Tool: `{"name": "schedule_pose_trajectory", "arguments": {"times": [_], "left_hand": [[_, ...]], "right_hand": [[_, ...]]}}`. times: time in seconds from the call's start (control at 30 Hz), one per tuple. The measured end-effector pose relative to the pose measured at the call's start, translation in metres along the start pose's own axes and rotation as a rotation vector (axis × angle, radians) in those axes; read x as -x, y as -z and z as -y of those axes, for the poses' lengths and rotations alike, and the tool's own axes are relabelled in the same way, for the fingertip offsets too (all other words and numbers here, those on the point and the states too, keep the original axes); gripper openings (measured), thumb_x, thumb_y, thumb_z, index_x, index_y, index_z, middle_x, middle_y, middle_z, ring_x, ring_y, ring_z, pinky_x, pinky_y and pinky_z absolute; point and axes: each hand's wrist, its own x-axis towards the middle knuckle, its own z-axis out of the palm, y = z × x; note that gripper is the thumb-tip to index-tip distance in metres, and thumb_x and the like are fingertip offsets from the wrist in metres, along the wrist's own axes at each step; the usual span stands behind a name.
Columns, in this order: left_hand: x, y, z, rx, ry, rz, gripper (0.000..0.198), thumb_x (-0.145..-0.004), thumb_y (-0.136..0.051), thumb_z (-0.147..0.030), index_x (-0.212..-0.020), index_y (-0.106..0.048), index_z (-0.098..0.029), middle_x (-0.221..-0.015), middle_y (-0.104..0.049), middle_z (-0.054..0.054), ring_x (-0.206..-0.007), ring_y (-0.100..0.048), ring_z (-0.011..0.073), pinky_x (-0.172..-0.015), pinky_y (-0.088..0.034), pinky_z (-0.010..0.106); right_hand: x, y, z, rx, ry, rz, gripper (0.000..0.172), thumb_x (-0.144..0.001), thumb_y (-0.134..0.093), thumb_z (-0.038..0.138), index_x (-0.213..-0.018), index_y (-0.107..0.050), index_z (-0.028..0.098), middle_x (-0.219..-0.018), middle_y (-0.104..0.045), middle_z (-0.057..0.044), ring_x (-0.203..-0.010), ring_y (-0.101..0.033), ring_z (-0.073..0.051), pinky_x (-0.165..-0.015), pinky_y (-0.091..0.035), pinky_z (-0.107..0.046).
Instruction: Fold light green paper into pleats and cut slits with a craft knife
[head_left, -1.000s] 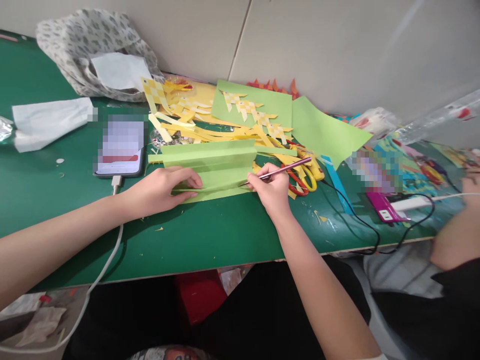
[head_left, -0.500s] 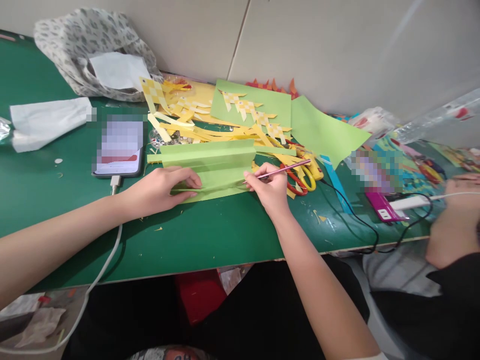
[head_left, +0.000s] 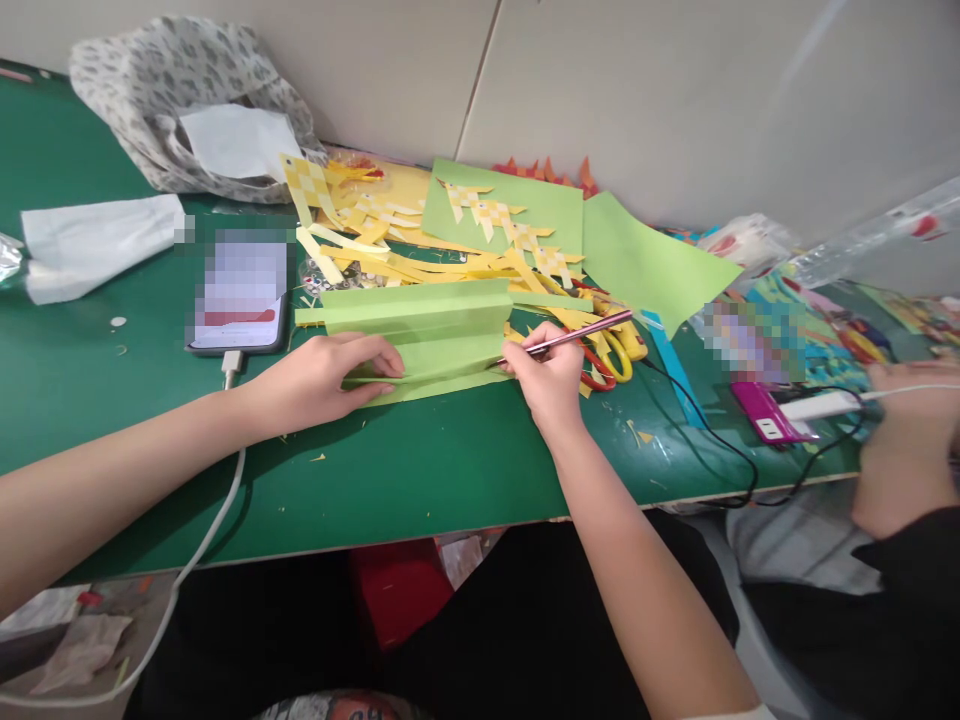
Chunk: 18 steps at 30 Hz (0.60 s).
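A creased green paper (head_left: 442, 345) lies in front of me, with folds running from left to right. My left hand (head_left: 349, 375) is closed on its left edge, the thumb in front and the fingers behind a raised fold. By the right part of the paper, my right hand (head_left: 549, 378) is closed round a thin pinkish pen-like tool (head_left: 592, 331), whose tip reaches the lower fold. Behind the paper are yellow strips (head_left: 427, 268) and woven yellow-and-white fish shapes (head_left: 491, 213) on another green sheet (head_left: 559, 205).
Scissors with red and yellow handles (head_left: 619, 355) lie right of the paper. A charging phone (head_left: 240, 300) is on the left, near a cloth bag (head_left: 127, 90). Another person's arm (head_left: 904, 450) rests at the right, beside a magenta power block (head_left: 765, 412).
My right hand has shifted slightly to the right, and the tool has moved right and up with it. My left hand stays in place. The other person's hand at the right has moved slightly left.
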Motion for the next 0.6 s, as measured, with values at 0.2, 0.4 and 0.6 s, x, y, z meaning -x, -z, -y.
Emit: {"name": "schedule_pose_trajectory", "arguments": {"times": [0.2,0.4,0.6], "left_hand": [[0.0002,0.0000,0.0006,0.006,-0.007,-0.004,0.016,-0.087,-0.054,-0.033,-0.098,-0.058,-0.021,-0.094,-0.069,0.003,-0.085,-0.066,0.0165,-0.078,-0.053,0.026],[0.0001,0.0000,0.0007,0.004,-0.019,-0.007,0.016,-0.087,-0.054,-0.032,-0.097,-0.058,-0.020,-0.093,-0.068,0.002,-0.083,-0.066,0.0156,-0.077,-0.052,0.025],[-0.0002,-0.0002,0.0003,0.003,-0.017,-0.002,0.016,-0.087,-0.055,-0.031,-0.098,-0.057,-0.020,-0.093,-0.068,0.002,-0.084,-0.066,0.0153,-0.077,-0.052,0.025]], "right_hand": [[0.0012,-0.0005,0.0018,0.018,0.008,0.109,0.025,-0.064,-0.066,0.022,-0.054,-0.043,0.022,-0.046,-0.045,0.007,-0.044,-0.050,-0.011,-0.045,-0.041,-0.024],[0.0011,-0.0006,0.0021,-0.006,-0.004,0.103,0.025,-0.065,-0.066,0.023,-0.054,-0.043,0.023,-0.045,-0.046,0.007,-0.044,-0.050,-0.011,-0.046,-0.041,-0.024],[0.0005,-0.0010,0.0017,-0.007,-0.005,0.017,0.023,-0.062,-0.063,0.016,-0.054,-0.042,0.023,-0.044,-0.045,0.008,-0.043,-0.050,-0.012,-0.046,-0.040,-0.024]]}}
